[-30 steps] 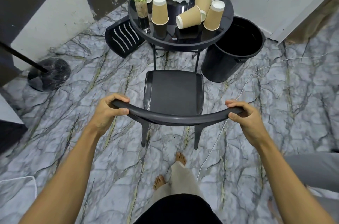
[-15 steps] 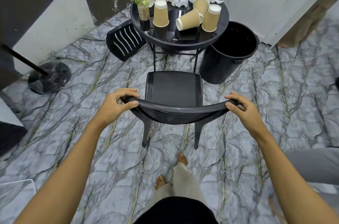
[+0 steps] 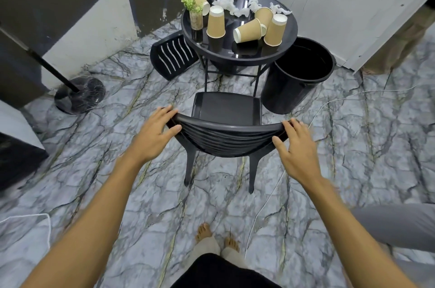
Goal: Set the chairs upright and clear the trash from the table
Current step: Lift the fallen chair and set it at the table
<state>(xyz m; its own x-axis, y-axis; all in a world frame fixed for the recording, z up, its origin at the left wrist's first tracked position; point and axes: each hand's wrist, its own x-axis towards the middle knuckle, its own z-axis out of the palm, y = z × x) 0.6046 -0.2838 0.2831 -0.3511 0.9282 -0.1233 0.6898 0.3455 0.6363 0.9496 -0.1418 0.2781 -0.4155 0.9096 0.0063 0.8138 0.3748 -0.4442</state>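
In front of the table (image 3: 235, 61), left hand (image 3: 153, 138) and right hand (image 3: 297, 147) rest flat, fingers straight, gripping nothing, on the backrest ends of the upright chair (image 3: 226, 108).
Second chair (image 3: 174, 58) lies tipped left of the table; likely light, rigid plastic; grip its backrest edge. Cups (image 3: 248, 33) on the table: light, crushable. No legible markings.

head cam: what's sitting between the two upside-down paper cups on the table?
A cup on its side, between the left upside-down cup and the right upside-down cup, on the table. Head view.
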